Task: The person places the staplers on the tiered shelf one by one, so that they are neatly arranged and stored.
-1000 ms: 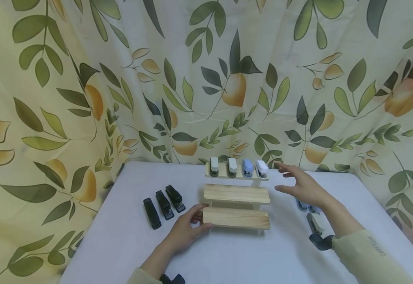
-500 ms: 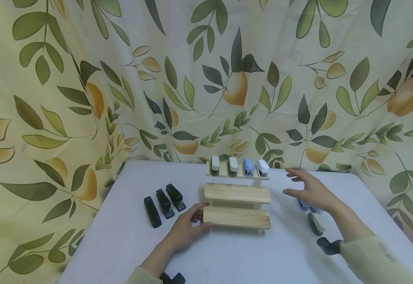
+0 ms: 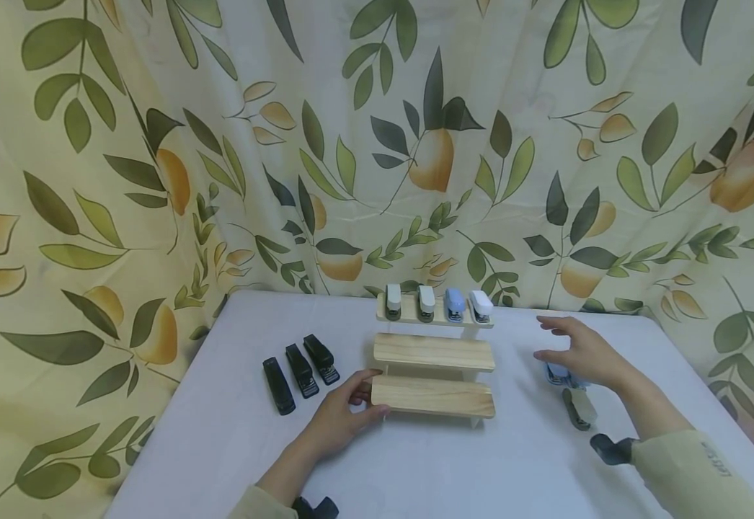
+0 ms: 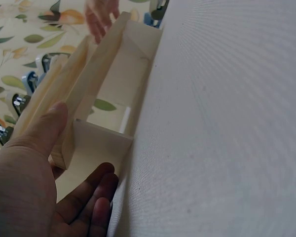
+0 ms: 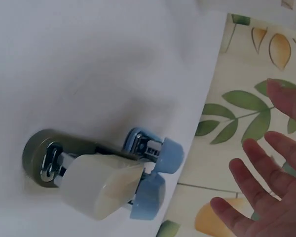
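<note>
A three-tier wooden display stand is in the middle of the table. My left hand grips the left end of its lowest tier, thumb at the front edge; in the left wrist view the thumb lies along the wood and other fingers hang below. Several small staplers, white, grey and blue, stand in a row on the top tier. My right hand is open in the air, holding nothing, over a cream-and-grey stapler and two blue staplers at the right.
Three black staplers lie side by side left of the stand. The table has a white cloth, and a leaf-and-fruit patterned curtain hangs behind and to the left.
My right hand has moved right, away from the top tier, to above the staplers at the right. My left hand keeps its grip on the lowest tier.
</note>
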`<state>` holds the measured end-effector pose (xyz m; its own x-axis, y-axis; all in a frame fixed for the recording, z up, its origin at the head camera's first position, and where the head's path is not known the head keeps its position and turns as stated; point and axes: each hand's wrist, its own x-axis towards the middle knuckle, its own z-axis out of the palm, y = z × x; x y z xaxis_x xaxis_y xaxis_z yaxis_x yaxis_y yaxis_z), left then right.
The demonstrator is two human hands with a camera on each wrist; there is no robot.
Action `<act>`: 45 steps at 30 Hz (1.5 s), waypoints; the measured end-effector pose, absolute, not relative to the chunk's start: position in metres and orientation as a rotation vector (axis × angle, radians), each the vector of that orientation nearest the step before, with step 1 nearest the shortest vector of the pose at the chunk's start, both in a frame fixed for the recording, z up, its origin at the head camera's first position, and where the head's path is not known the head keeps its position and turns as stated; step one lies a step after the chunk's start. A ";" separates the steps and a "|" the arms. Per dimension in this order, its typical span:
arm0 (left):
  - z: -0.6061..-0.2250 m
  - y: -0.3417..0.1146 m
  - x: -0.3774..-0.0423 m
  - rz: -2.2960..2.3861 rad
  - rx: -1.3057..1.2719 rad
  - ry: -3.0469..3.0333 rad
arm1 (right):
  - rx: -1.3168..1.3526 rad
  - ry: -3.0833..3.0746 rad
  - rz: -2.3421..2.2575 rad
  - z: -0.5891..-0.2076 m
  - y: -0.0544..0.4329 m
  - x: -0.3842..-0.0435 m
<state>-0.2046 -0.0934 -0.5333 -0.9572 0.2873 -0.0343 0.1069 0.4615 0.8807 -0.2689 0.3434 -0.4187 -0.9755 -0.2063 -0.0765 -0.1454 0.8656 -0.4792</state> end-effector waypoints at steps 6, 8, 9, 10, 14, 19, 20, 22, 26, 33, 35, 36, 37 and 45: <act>-0.535 -0.094 -0.206 1.508 0.359 2.533 | -0.223 2.866 -0.690 -0.425 0.354 -0.269; -0.535 -0.094 -0.206 1.505 0.354 2.532 | -0.203 2.853 -0.675 -0.429 0.359 -0.270; -0.535 -0.094 -0.206 1.503 0.352 2.533 | -0.196 2.848 -0.667 -0.431 0.362 -0.271; -0.535 -0.094 -0.206 1.501 0.352 2.535 | -0.187 2.840 -0.659 -0.433 0.364 -0.271; -0.534 -0.094 -0.205 1.503 0.346 2.531 | -0.165 2.805 -0.643 -0.439 0.372 -0.273; -0.534 -0.094 -0.205 1.507 0.347 2.530 | -0.133 2.764 -0.643 -0.444 0.377 -0.274; -0.534 -0.094 -0.205 1.506 0.345 2.530 | -0.125 2.757 -0.642 -0.445 0.377 -0.275; -0.534 -0.094 -0.205 1.505 0.341 2.530 | -0.111 2.747 -0.637 -0.447 0.378 -0.275; -0.534 -0.094 -0.205 1.507 0.336 2.526 | -0.089 2.726 -0.622 -0.452 0.381 -0.276; -0.533 -0.094 -0.206 1.503 0.351 2.530 | -0.077 2.711 -0.614 -0.454 0.383 -0.276; -0.532 -0.094 -0.205 1.505 0.351 2.529 | -0.079 2.715 -0.616 -0.455 0.383 -0.276; -0.532 -0.094 -0.205 1.506 0.351 2.528 | -0.082 2.717 -0.616 -0.455 0.384 -0.276; -0.532 -0.094 -0.205 1.508 0.350 2.527 | -0.087 2.719 -0.615 -0.455 0.384 -0.276; -0.533 -0.094 -0.206 1.515 0.351 2.519 | -0.104 2.714 -0.629 -0.459 0.385 -0.277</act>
<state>-0.2056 -0.0939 -0.5332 -0.9558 0.2921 -0.0328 0.1080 0.4528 0.8851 -0.2765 0.3852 -0.4591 -0.9355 -0.1482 -0.3207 0.0079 0.8988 -0.4383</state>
